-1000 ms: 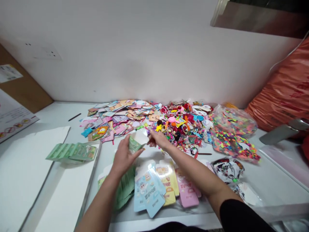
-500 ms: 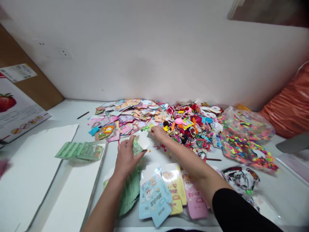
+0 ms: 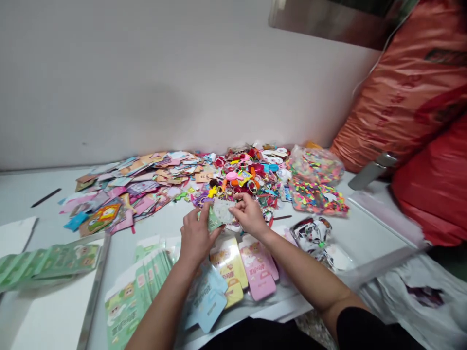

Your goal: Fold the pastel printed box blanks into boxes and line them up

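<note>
My left hand is closed round a small green packet, thumb on its near side and fingers on the far side. At the packet's pale upper end, my right hand has its fingers pinched together; whatever they hold is too small to make out. Just beyond the hands lies a heap of colourful trinkets. On the near side are flat green packets in a fanned stack, light blue packets, yellow packets and pink packets.
A pile of printed cards spreads along the wall. More green packets lie over a white tray at left. Clear bags of bright small pieces, a grey bottle and large red sacks occupy the right side.
The view has swung to the right. My right hand has come back from the trinket heap to the top of the green packet, which my left hand still holds.
</note>
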`<state>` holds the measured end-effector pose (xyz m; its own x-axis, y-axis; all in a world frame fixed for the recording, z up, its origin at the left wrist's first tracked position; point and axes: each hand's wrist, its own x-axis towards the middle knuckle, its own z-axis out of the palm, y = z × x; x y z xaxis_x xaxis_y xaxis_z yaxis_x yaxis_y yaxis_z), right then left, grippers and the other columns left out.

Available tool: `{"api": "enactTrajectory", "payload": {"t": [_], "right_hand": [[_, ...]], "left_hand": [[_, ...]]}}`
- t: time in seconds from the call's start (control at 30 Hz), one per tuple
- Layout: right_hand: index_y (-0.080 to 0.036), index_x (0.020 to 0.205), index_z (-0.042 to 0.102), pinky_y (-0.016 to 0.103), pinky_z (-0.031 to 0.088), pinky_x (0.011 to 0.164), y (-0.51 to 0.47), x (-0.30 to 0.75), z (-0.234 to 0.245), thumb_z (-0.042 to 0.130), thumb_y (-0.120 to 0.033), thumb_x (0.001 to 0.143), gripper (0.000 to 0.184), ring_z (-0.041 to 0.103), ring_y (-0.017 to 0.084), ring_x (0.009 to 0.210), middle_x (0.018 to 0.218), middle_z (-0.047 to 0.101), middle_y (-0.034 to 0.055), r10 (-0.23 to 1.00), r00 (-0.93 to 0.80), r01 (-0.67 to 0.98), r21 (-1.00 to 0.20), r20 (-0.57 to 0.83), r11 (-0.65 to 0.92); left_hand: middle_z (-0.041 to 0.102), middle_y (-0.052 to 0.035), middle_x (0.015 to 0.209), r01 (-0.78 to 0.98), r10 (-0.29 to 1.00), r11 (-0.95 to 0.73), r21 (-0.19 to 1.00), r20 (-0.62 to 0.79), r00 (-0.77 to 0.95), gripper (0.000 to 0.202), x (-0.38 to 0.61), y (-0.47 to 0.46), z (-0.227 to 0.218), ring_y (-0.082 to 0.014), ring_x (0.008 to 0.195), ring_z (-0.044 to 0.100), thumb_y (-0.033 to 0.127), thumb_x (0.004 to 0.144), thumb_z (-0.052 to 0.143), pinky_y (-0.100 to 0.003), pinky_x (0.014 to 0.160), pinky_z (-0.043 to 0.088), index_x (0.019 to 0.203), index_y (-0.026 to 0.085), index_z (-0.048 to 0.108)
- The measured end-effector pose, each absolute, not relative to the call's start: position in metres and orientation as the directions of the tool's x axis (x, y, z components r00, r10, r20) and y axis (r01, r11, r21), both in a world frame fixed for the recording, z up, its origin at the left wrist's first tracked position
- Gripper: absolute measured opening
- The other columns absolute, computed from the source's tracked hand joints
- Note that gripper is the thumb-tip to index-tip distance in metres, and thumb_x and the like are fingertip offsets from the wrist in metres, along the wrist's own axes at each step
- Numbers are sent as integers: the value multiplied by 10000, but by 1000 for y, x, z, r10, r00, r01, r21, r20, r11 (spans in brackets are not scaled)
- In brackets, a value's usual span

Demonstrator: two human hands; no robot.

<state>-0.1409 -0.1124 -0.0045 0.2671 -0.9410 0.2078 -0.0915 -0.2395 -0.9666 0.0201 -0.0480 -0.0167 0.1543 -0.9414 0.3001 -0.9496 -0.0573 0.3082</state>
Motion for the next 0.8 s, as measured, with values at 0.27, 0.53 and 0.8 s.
{"api": "enactTrajectory", "payload": {"t": [0.27,0.53,0.8], "right_hand": [[-171,882,590,214,389,508,-111,-177,-2,615,-262,725,183,509,110,518,594,545,-46,-931,305,-115,-963,198,-242],[-165,869,637,206,388,576,-110,-195,-6,610,-250,749,150,492,99,585,652,575,-31,-911,337,-209,-925,237,-317],[-149,873,640,217,391,586,-115,-210,-9,622,-259,740,174,513,109,614,672,583,-13,-913,347,-181,-941,212,-287]], "left_hand": [[488,-140,1189,-969,-949,10,245,307,68,718,4,-45,-17,-334,1077,444,507,753,594,-442,815,438,1377,244,357],[534,-141,1132,-934,-950,134,332,311,-26,754,2,-54,-34,-323,1067,479,559,731,588,-465,890,413,1354,191,380],[532,-121,1218,-796,-915,299,526,396,-82,746,-5,-53,-41,-284,1101,500,528,716,639,-415,927,401,1318,203,341]]}}
